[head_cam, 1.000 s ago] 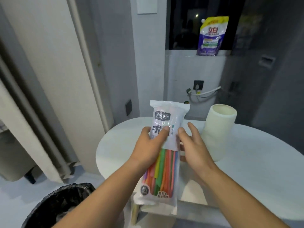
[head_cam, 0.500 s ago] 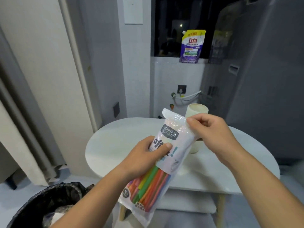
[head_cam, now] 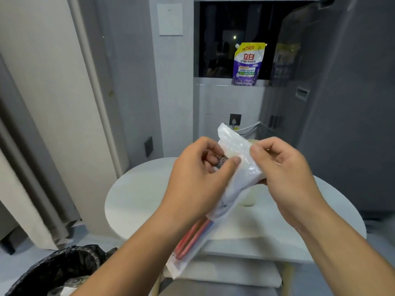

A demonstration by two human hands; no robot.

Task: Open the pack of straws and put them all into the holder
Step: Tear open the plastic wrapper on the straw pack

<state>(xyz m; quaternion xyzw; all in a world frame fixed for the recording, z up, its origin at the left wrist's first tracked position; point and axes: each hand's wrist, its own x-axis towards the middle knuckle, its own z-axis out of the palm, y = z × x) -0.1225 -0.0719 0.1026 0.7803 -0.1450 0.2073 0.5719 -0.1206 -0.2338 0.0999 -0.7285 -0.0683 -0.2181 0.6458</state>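
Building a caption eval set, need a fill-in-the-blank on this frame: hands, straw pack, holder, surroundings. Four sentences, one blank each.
1. The left hand and the right hand both pinch the ____ end of the straw pack.
2. The coloured straws lie inside the ____.
3. The holder stands on the round ____ table.
4. The bin at lower left has a ____ liner.

Missing words: top; pack; white; black.
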